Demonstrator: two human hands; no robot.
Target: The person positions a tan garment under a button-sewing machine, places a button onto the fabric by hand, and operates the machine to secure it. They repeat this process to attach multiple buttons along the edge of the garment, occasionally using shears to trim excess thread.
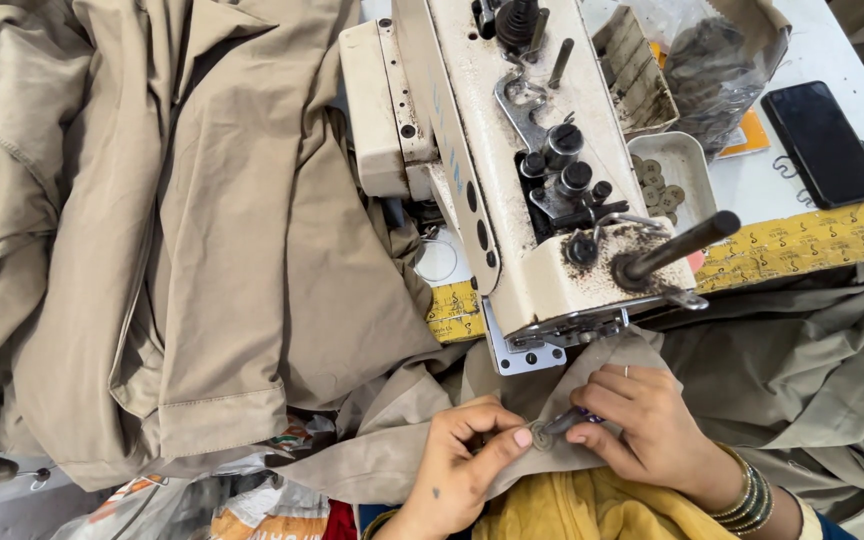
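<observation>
The left hand [467, 450] is curled, its thumb and forefinger pinched together; the right hand [642, 425] is bent inward, fingertips [577, 436] pressed down.

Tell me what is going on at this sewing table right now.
A person sits at a cream sewing machine with tan fabric heaped to its left. The left hand pinches a small round button against the cloth edge just in front of the machine. The right hand holds a thin pen-like tool to that button. A small tray of buttons and a black phone lie on the table behind.
</observation>
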